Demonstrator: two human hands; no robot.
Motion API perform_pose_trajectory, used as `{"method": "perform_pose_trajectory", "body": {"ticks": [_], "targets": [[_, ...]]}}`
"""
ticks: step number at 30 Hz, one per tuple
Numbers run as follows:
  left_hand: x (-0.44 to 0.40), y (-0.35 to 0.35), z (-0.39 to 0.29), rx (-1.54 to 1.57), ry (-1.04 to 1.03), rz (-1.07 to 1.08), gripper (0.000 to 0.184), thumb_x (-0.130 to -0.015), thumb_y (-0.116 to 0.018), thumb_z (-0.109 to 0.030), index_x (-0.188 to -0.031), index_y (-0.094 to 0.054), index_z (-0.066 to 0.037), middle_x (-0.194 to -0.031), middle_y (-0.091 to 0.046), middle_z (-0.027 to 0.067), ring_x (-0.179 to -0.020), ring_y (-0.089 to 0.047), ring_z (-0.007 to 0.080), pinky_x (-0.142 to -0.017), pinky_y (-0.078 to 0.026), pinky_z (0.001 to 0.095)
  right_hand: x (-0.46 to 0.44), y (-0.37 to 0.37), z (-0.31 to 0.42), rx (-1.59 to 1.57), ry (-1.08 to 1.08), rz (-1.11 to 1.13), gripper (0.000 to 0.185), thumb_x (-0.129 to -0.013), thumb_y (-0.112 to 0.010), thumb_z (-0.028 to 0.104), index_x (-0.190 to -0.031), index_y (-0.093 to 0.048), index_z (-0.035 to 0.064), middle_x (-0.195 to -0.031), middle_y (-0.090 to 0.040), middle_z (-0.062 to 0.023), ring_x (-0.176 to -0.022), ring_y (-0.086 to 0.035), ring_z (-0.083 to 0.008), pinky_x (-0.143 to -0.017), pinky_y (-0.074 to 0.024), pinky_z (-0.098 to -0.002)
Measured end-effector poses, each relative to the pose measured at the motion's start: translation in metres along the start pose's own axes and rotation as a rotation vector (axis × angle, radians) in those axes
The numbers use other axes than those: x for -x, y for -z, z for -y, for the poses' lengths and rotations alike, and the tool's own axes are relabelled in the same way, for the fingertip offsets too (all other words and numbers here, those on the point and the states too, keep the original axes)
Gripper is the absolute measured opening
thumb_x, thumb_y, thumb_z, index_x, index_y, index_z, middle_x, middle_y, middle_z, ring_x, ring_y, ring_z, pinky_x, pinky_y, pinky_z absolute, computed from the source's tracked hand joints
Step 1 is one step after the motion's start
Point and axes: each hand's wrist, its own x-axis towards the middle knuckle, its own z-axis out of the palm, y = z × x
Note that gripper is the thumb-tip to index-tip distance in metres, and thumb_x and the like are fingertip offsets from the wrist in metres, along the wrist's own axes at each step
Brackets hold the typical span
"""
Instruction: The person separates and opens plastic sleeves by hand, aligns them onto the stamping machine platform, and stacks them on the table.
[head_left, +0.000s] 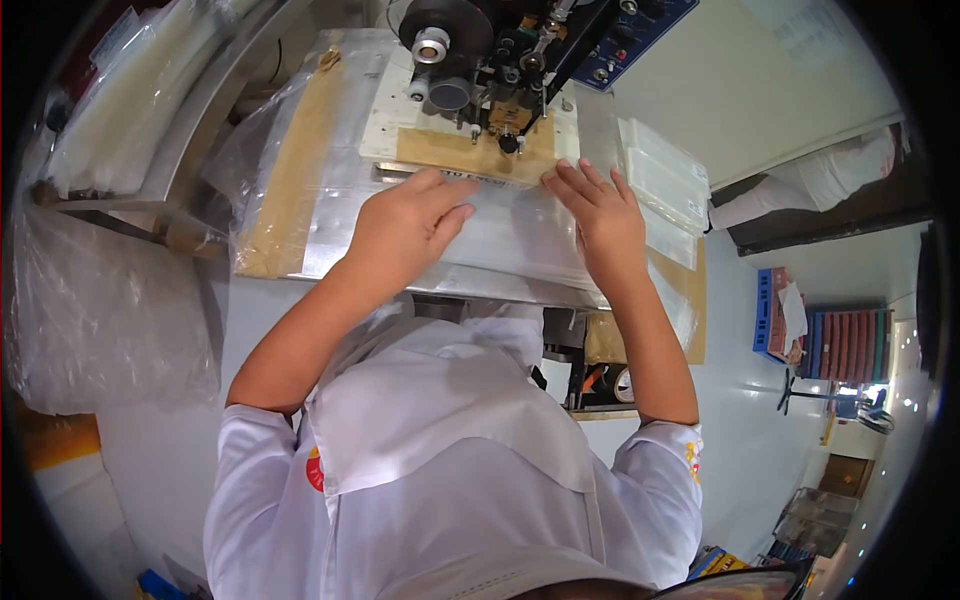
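Observation:
My left hand (405,222) rests at the front left of the machine's white base plate (381,135), its index finger and thumb apart and pointing right. Opposite it, my right hand (607,225) lies with fingers stretched out, fingertips at the plate's front right corner. Between the hands a clear plastic bag (515,225) lies flat, its far edge at the tan-taped strip (450,150) on the plate. Printed letters show along that strip's front edge, partly covered by my left fingers. Above the plate stands a coding machine (500,85) with a black reel (455,35).
A stack of clear plastic bags (668,175) lies right of the plate. Brown tape (285,170) runs along the table's left side. Plastic-wrapped bundles (140,95) sit on a metal shelf at left. A blue control panel (625,40) is behind. Another person in white (820,175) is at right.

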Motion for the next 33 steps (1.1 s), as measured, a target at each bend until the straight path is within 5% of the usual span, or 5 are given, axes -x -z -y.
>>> {"method": "perform_pose_trajectory", "body": {"ticks": [24,27,29,31,33], "targets": [[-0.023,-0.005,0.001,-0.225,-0.011,0.069,0.032,-0.085,-0.066,-0.02,-0.117,-0.066,-0.016,-0.082,-0.061,0.0058,-0.067,-0.06,0.0245,-0.061,-0.049,0.034,-0.018,-0.019,-0.029,-0.084,0.025,-0.048,0.041,-0.081,-0.059,0.003,-0.116,-0.067,0.0215,-0.131,-0.06,-0.003,-0.126,-0.052,-0.0228,-0.11,-0.0339,-0.0492],[-0.018,0.003,-0.01,-0.121,0.077,0.14,0.038,-0.085,-0.067,-0.021,-0.122,-0.064,-0.015,-0.089,-0.063,0.0105,-0.072,-0.06,0.0238,-0.065,-0.048,0.0349,-0.004,-0.018,-0.046,-0.026,0.03,-0.055,0.056,-0.073,-0.058,-0.007,-0.121,-0.065,0.0212,-0.134,-0.057,-0.0016,-0.13,-0.047,-0.0247,-0.108,-0.035,-0.0486],[-0.016,0.008,-0.012,-0.112,0.146,0.213,0.042,-0.081,-0.069,-0.021,-0.121,-0.063,-0.013,-0.095,-0.063,0.0131,-0.085,-0.06,0.0279,-0.076,-0.048,0.0386,0.015,-0.011,-0.076,-0.032,-0.004,-0.217,0.051,-0.073,-0.06,-0.004,-0.116,-0.068,0.0214,-0.13,-0.058,-0.0019,-0.122,-0.051,-0.0269,-0.101,-0.0392,-0.0468],[-0.008,0.011,-0.003,-0.195,-0.186,0.202,0.048,-0.076,-0.073,-0.023,-0.121,-0.063,-0.009,-0.11,-0.062,0.0148,-0.102,-0.054,0.0323,-0.089,-0.044,0.0396,0.04,0.0,-0.112,0.15,-0.139,-0.359,0.04,-0.076,-0.059,0.003,-0.111,-0.069,0.0212,-0.12,-0.061,-0.0016,-0.111,-0.053,-0.0266,-0.092,-0.0404,-0.0446],[0.001,0.011,-0.014,-0.234,-0.226,0.328,0.047,-0.074,-0.075,-0.018,-0.118,-0.064,-0.007,-0.123,-0.06,0.0125,-0.111,-0.049,0.0346,-0.097,-0.039,0.0407,0.067,0.012,-0.141,0.313,-0.234,-0.496,0.035,-0.077,-0.059,0.007,-0.107,-0.071,0.0214,-0.114,-0.062,-0.0011,-0.104,-0.054,-0.0258,-0.086,-0.0404,-0.042]]}}
